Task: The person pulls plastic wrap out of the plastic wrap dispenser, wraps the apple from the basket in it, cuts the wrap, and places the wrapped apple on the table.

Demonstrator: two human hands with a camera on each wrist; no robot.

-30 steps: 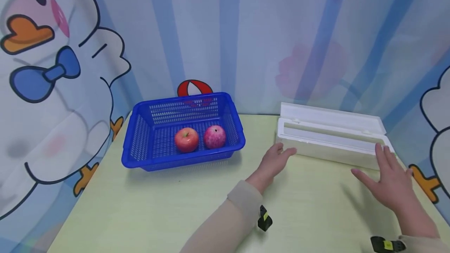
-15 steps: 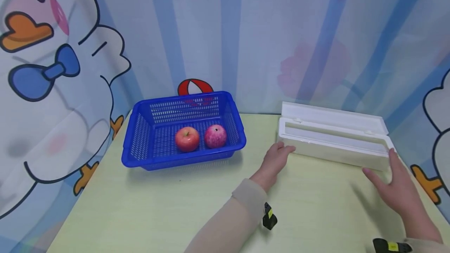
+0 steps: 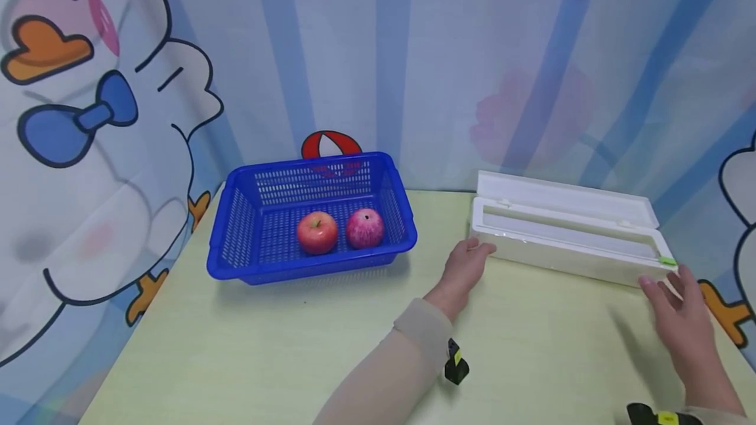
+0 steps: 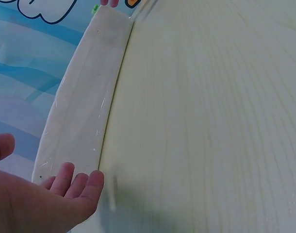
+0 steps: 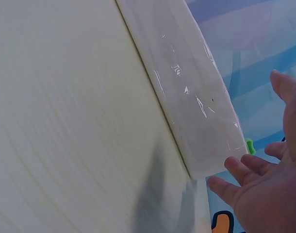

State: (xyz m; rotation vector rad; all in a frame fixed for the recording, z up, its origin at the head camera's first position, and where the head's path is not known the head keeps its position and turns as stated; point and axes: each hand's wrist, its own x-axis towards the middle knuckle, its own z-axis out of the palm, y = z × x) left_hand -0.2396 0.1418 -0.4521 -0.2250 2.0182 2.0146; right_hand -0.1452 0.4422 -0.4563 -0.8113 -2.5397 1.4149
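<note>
A long white box [image 3: 561,256], shaped like a cling film dispenser, lies on the table with its lid [image 3: 567,199] folded back. A small green tab [image 3: 667,261] shows at its right end. My left hand [image 3: 462,274] is at the box's left end, its fingertips right by the corner in the left wrist view. At the other end, my right hand [image 3: 685,320] has its thumb and fingers spread apart. In the right wrist view, its fingertips [image 5: 233,162] are right at the box's end. Glossy creases show on the box's front face [image 4: 85,92].
A blue plastic basket [image 3: 307,272] stands on the left of the table [image 3: 260,359]. Inside are a red apple [image 3: 317,233] and a pink-purple round fruit [image 3: 365,228]. Behind runs a cartoon-printed backdrop [image 3: 437,71], close to the box's lid.
My right hand has moved right and down from over the box's right end to beside it, uncovering the green tab. My left hand has stayed at the left end.
</note>
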